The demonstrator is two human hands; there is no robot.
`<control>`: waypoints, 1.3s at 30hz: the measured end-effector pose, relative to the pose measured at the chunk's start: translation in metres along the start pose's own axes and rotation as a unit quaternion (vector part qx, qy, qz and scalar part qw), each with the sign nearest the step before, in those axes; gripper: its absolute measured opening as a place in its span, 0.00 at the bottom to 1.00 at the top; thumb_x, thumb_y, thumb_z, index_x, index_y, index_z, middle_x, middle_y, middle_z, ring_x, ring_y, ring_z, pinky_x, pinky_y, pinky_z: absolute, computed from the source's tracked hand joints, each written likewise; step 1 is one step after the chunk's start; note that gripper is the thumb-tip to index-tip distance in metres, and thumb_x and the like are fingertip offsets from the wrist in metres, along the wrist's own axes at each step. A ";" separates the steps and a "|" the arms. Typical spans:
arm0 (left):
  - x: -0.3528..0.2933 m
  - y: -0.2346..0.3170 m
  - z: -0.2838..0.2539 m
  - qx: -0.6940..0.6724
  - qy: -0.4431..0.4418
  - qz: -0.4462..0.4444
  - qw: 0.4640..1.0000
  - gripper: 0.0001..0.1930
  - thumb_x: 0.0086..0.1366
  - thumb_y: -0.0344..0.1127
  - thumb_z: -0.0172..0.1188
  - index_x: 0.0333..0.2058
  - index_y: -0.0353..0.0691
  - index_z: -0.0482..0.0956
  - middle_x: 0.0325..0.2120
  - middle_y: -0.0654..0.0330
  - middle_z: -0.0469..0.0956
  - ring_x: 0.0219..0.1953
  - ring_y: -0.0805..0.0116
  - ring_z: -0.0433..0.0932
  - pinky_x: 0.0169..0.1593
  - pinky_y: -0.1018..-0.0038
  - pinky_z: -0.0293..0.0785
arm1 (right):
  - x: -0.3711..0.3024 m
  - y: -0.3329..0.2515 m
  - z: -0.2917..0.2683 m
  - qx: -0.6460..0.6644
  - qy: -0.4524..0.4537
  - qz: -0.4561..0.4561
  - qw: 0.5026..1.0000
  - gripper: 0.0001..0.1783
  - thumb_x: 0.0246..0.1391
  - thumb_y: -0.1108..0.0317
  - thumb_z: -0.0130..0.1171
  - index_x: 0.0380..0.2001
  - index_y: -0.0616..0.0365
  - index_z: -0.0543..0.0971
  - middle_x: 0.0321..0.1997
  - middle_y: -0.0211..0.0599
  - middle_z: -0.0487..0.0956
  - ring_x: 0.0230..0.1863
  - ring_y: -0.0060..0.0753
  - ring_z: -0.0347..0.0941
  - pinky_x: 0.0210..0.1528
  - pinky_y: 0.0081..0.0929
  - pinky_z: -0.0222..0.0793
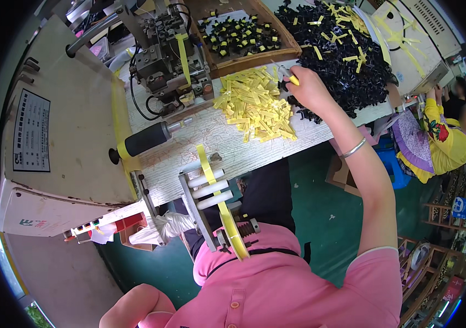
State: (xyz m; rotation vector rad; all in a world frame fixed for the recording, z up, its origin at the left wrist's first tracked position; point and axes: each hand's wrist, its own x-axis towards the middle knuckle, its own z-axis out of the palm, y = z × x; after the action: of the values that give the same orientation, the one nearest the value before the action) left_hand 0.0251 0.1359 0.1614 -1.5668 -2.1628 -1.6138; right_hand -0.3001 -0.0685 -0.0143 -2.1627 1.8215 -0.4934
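My right hand reaches over the bench with its fingers closed round a slim tool that has a pale metal front and a yellow part. I cannot make out its exact kind. Beside it lies a heap of short yellow strips, and a large pile of small black parts spreads to its right. My left hand is out of view; only part of that bent arm shows at the lower left.
A metal press-like machine stands at the back left, fed by yellow tape. Right of it, a wooden tray holds black-and-yellow pieces. A roller bracket with yellow tape juts from the bench's front edge. A person in yellow sits far right.
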 end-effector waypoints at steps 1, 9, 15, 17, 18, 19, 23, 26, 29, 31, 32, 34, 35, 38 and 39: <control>0.011 -0.010 -0.026 -0.109 -0.273 0.094 0.951 0.14 0.62 0.34 0.46 0.16 0.42 0.66 0.17 0.57 0.68 0.23 0.62 0.70 0.29 0.67 0.68 | 0.003 -0.005 -0.002 0.012 -0.010 0.022 1.000 0.09 0.47 0.71 0.56 0.28 0.67 0.72 0.31 0.52 0.75 0.37 0.55 0.71 0.40 0.42 0.66; 0.010 -0.011 -0.024 -0.105 -0.217 0.038 0.970 0.13 0.62 0.33 0.45 0.18 0.39 0.68 0.25 0.49 0.73 0.31 0.54 0.75 0.34 0.64 0.71 | 0.008 0.024 0.001 0.019 0.093 -0.055 0.994 0.11 0.51 0.68 0.55 0.26 0.67 0.72 0.24 0.51 0.73 0.26 0.52 0.71 0.29 0.38 0.65; -0.030 0.007 0.050 0.077 0.265 -0.022 0.961 0.13 0.62 0.33 0.46 0.18 0.39 0.68 0.23 0.51 0.72 0.29 0.56 0.75 0.33 0.64 0.71 | -0.003 0.017 -0.011 -0.003 0.049 -0.009 0.999 0.13 0.51 0.65 0.56 0.26 0.67 0.72 0.25 0.51 0.73 0.28 0.54 0.70 0.31 0.40 0.65; -0.031 -0.006 0.027 -0.003 0.105 0.021 0.994 0.13 0.62 0.33 0.46 0.18 0.40 0.67 0.22 0.52 0.72 0.28 0.57 0.74 0.32 0.65 0.70 | -0.008 0.017 -0.011 -0.030 -0.016 -0.032 0.999 0.13 0.51 0.64 0.56 0.26 0.67 0.72 0.26 0.52 0.72 0.29 0.56 0.69 0.31 0.41 0.64; -0.026 -0.013 0.011 -0.043 0.024 0.041 0.998 0.13 0.62 0.33 0.46 0.18 0.40 0.67 0.21 0.52 0.72 0.28 0.57 0.74 0.32 0.65 0.70 | -0.011 0.017 -0.007 -0.036 -0.010 -0.042 0.998 0.11 0.49 0.66 0.57 0.29 0.65 0.74 0.28 0.51 0.74 0.31 0.54 0.71 0.33 0.40 0.66; -0.020 -0.020 -0.005 -0.083 -0.058 0.062 0.993 0.13 0.62 0.33 0.46 0.18 0.40 0.67 0.21 0.53 0.71 0.28 0.57 0.74 0.32 0.65 0.70 | -0.013 0.017 -0.004 -0.037 -0.012 -0.040 0.998 0.11 0.49 0.66 0.57 0.29 0.65 0.74 0.28 0.51 0.74 0.31 0.54 0.71 0.33 0.40 0.66; 0.012 -0.006 0.004 -0.191 -0.294 0.091 0.932 0.14 0.62 0.34 0.46 0.17 0.41 0.66 0.20 0.54 0.71 0.27 0.58 0.74 0.31 0.65 0.69 | -0.010 -0.008 -0.005 -0.043 -0.017 -0.045 0.998 0.10 0.45 0.68 0.58 0.32 0.59 0.75 0.30 0.46 0.77 0.35 0.50 0.73 0.37 0.40 0.69; -0.026 0.013 0.066 0.113 0.254 -0.053 0.959 0.14 0.63 0.35 0.46 0.18 0.41 0.66 0.20 0.54 0.71 0.27 0.59 0.74 0.31 0.65 0.69 | -0.004 0.010 -0.003 -0.113 -0.077 -0.004 0.991 0.10 0.44 0.67 0.59 0.32 0.58 0.76 0.30 0.45 0.77 0.35 0.50 0.74 0.38 0.41 0.69; -0.019 0.003 0.042 0.124 0.316 -0.050 0.939 0.15 0.63 0.36 0.46 0.17 0.42 0.67 0.17 0.57 0.70 0.23 0.62 0.72 0.29 0.68 0.67 | 0.001 0.003 -0.013 -0.081 -0.064 -0.008 0.995 0.13 0.43 0.66 0.61 0.33 0.59 0.77 0.31 0.46 0.77 0.36 0.49 0.74 0.39 0.40 0.69; -0.004 -0.014 -0.028 -0.150 -0.158 0.069 0.974 0.16 0.64 0.37 0.46 0.16 0.43 0.66 0.15 0.60 0.68 0.18 0.66 0.69 0.26 0.70 0.64 | 0.005 0.006 -0.018 -0.002 0.015 -0.055 0.998 0.14 0.40 0.66 0.64 0.30 0.64 0.76 0.28 0.47 0.75 0.33 0.49 0.73 0.37 0.36 0.67; -0.002 -0.014 -0.027 -0.151 -0.160 0.070 0.973 0.16 0.64 0.37 0.46 0.16 0.43 0.66 0.15 0.60 0.68 0.18 0.66 0.69 0.26 0.70 0.64 | 0.006 0.010 -0.020 -0.004 0.047 -0.074 0.996 0.15 0.42 0.67 0.64 0.32 0.65 0.75 0.23 0.40 0.74 0.22 0.38 0.72 0.27 0.29 0.67; 0.006 -0.011 -0.014 -0.164 -0.256 0.019 0.953 0.17 0.64 0.38 0.47 0.16 0.44 0.65 0.15 0.61 0.67 0.18 0.66 0.68 0.26 0.69 0.65 | 0.010 0.005 -0.030 0.084 -0.014 0.030 0.996 0.15 0.44 0.66 0.63 0.32 0.64 0.74 0.22 0.37 0.73 0.18 0.31 0.68 0.21 0.25 0.63; -0.004 -0.009 0.009 -0.164 -0.268 0.028 0.949 0.17 0.64 0.38 0.47 0.16 0.44 0.65 0.15 0.61 0.67 0.18 0.66 0.68 0.26 0.69 0.65 | 0.006 0.010 -0.039 0.161 -0.064 0.145 0.974 0.15 0.46 0.65 0.63 0.33 0.64 0.73 0.21 0.33 0.72 0.13 0.24 0.65 0.15 0.22 0.59; -0.019 0.000 0.048 0.080 0.285 -0.043 0.954 0.17 0.64 0.39 0.48 0.15 0.45 0.64 0.15 0.61 0.67 0.19 0.65 0.69 0.27 0.67 0.66 | -0.002 0.003 -0.043 0.280 -0.053 0.140 0.948 0.13 0.48 0.65 0.61 0.34 0.60 0.73 0.21 0.28 0.70 0.09 0.13 0.57 0.11 0.14 0.49; 0.001 -0.011 0.006 -0.053 -0.023 0.011 0.998 0.17 0.64 0.39 0.48 0.15 0.45 0.64 0.15 0.61 0.67 0.19 0.66 0.69 0.26 0.68 0.65 | -0.001 -0.010 -0.041 0.345 -0.058 0.128 0.928 0.12 0.48 0.66 0.61 0.34 0.60 0.73 0.21 0.28 0.70 0.09 0.13 0.57 0.11 0.13 0.49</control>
State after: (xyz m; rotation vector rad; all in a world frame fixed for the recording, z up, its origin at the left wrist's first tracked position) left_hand 0.0198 0.1410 0.1514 -1.6656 -2.1061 -1.7311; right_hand -0.3084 -0.0652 0.0269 -1.4285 1.5201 -0.7803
